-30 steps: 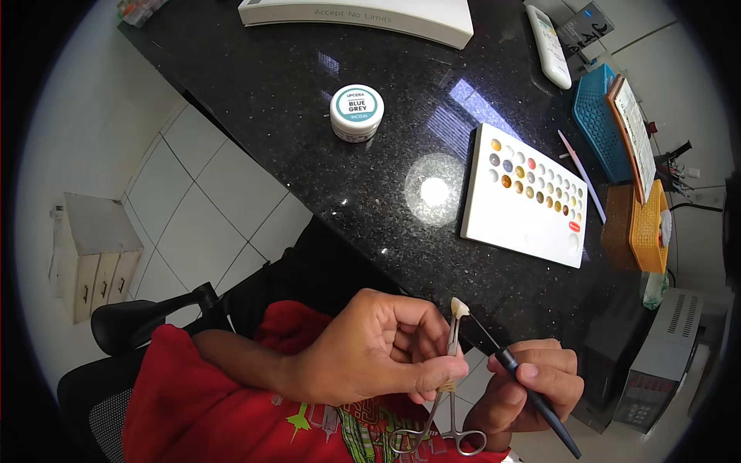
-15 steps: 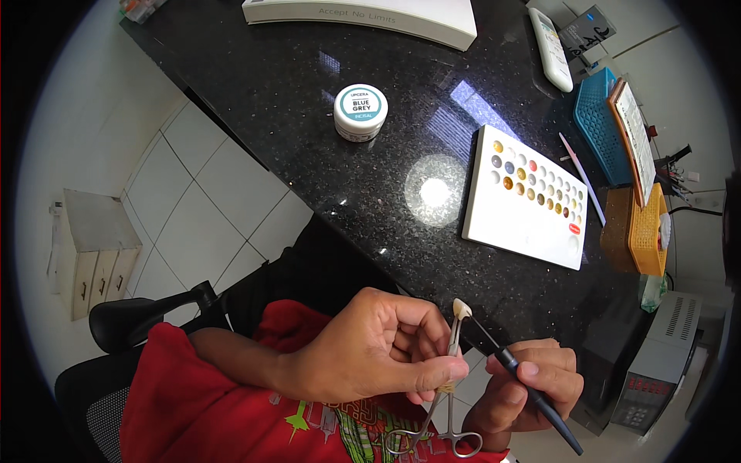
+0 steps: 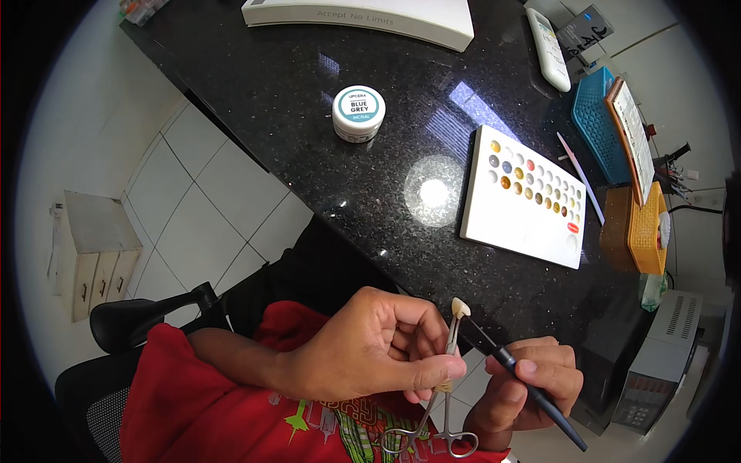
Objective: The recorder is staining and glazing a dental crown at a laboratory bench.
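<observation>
My left hand (image 3: pixel 378 347) is closed around a steel locking forceps (image 3: pixel 446 403), its thumb pressing on the shank near a wound tan band. A small ivory tooth-shaped piece (image 3: pixel 460 307) sits clamped in the forceps' jaws. Beside it my right hand (image 3: pixel 532 382) pinches a slim black-handled brush (image 3: pixel 548 405), whose fine tip reaches up to the ivory piece; whether it touches is too small to tell. Above my hands on the dark speckled counter (image 3: pixel 278 92) lie a white palette (image 3: pixel 517 224) with several coloured wells and a white jar (image 3: pixel 358 119) with a teal-ringed lid.
A white box (image 3: pixel 363 23), a white remote (image 3: pixel 548 54) and a thin stick (image 3: pixel 579 177) lie on the counter. Blue (image 3: pixel 594 127) and yellow (image 3: pixel 644 231) baskets stand at right, above a grey machine (image 3: pixel 652 363). A chair armrest (image 3: pixel 139 316) and small cabinet (image 3: pixel 100 247) are at left.
The forceps' finger rings have swung a little to the left, and the brush handle's end has shifted slightly right. Both hands keep their grips; the ivory piece has barely moved.
</observation>
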Available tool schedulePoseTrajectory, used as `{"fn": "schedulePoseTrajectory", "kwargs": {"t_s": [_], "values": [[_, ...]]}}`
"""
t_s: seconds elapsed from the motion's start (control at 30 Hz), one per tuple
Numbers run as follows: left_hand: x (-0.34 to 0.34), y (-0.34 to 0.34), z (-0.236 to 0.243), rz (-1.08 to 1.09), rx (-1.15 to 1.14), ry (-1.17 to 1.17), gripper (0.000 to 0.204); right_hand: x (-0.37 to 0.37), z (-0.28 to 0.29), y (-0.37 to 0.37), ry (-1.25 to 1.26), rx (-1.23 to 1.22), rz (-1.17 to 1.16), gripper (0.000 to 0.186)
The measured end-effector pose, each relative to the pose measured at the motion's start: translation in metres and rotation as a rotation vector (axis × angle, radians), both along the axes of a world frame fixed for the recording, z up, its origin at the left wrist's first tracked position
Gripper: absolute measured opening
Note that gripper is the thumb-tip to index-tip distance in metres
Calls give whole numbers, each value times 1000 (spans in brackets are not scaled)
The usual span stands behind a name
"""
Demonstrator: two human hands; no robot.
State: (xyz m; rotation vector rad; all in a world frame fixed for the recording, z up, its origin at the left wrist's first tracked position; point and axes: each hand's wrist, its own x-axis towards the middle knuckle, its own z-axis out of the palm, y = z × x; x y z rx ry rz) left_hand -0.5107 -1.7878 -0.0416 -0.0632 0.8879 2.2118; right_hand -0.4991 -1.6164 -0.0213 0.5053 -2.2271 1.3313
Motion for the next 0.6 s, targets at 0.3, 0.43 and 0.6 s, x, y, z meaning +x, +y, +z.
{"fn": "schedulePoseTrajectory", "kwargs": {"t_s": [0.3,0.43,0.6], "values": [[-5,0,-2,-73,38,53,10,-6,9,23,67,-232,-29,26],[-2,-3,-2,-90,-89,67,12,-25,28,56,93,-5,-356,17],[-3,2,-5,-45,-85,172,15,-40,29,67,-152,117,-412,9]]}}
